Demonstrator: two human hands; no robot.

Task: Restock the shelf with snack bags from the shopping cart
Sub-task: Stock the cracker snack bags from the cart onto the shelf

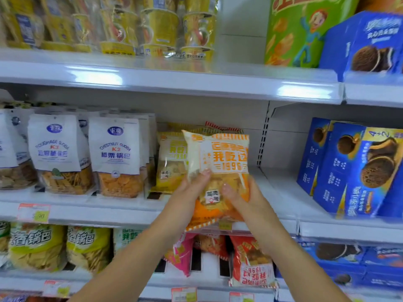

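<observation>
An orange and white snack bag [220,158] with "1996" printed on it is held upright in front of the middle shelf [87,211]. My left hand [192,192] grips its lower left side, thumb on the front. My right hand [242,197] grips its lower right side, thumb also on the front. Just behind it on the shelf stand a yellow bag of the same kind [170,164] and more orange-striped bags [222,127]. The shopping cart is out of view.
White guoba bags [115,153] fill the middle shelf to the left. Blue cookie boxes [353,171] stand to the right past a bare stretch of shelf [277,188]. Yellow cup packs [157,29] sit above; green, pink and red bags [250,260] below.
</observation>
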